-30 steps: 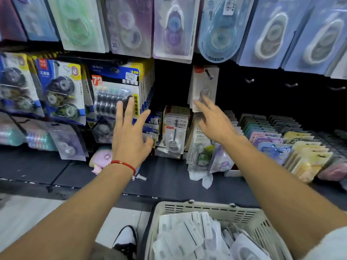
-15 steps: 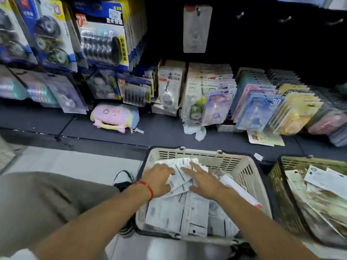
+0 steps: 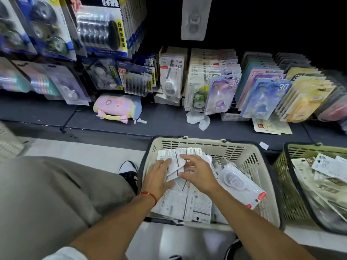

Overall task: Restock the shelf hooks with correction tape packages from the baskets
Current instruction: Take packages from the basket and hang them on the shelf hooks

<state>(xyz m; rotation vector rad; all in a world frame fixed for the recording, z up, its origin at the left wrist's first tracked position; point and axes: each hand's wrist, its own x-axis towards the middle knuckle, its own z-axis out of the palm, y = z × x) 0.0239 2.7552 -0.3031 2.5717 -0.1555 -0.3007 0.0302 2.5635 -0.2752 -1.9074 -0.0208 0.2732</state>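
From my feed the beige basket (image 3: 212, 145) is slotted matt plastic, the packages (image 3: 185, 201) in it matt printed card with glossy clear blisters, and the pink pouch (image 3: 117, 107) looks soft cloth.

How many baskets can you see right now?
2, perhaps more out of frame: the beige basket under both hands, and the green basket to its right, cut off by the frame edge.

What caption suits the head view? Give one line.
Both hands, left hand and right hand, gather white packages in the beige basket.

Both hands side by side, left (image 3: 159, 178) flat, right (image 3: 197, 172) fingers spread
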